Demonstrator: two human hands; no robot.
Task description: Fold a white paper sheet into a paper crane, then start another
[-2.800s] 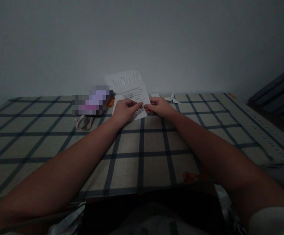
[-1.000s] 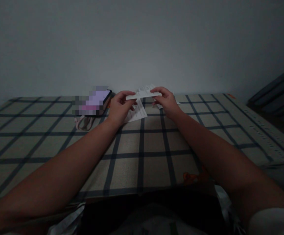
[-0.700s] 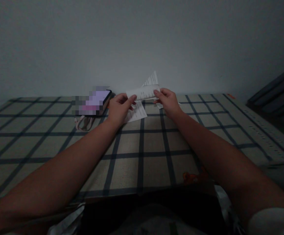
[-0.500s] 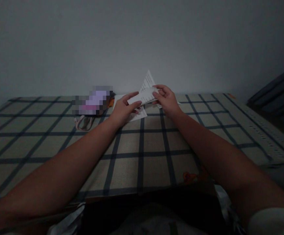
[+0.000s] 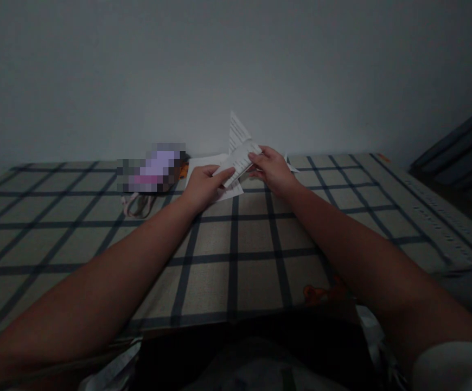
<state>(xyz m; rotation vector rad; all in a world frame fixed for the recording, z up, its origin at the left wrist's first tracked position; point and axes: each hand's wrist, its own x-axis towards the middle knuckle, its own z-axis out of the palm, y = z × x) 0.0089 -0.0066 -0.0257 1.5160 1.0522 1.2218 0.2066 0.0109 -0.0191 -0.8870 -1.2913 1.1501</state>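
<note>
Between my two hands is a folded sheet of printed paper (image 5: 240, 157), held above the table, with a pointed flap standing up at its top. My left hand (image 5: 204, 187) grips its lower left end, thumb on top. The fingers of my right hand (image 5: 272, 167) pinch its right edge. Under and behind my left hand lies another white sheet (image 5: 195, 163) on the tablecloth. A small white paper piece (image 5: 292, 166) shows just behind my right hand, partly hidden.
A blue-striped checked tablecloth (image 5: 211, 271) covers the table, which meets a plain grey wall (image 5: 236, 65). To the left lies a blurred purple and pink item (image 5: 154, 168) with a strap loop (image 5: 138, 205). Dark striped fabric (image 5: 459, 146) is at the far right.
The folded paper has tilted more steeply, and its pointed flap has swung left. My right hand has shifted slightly down along its edge. Both hands keep hold.
</note>
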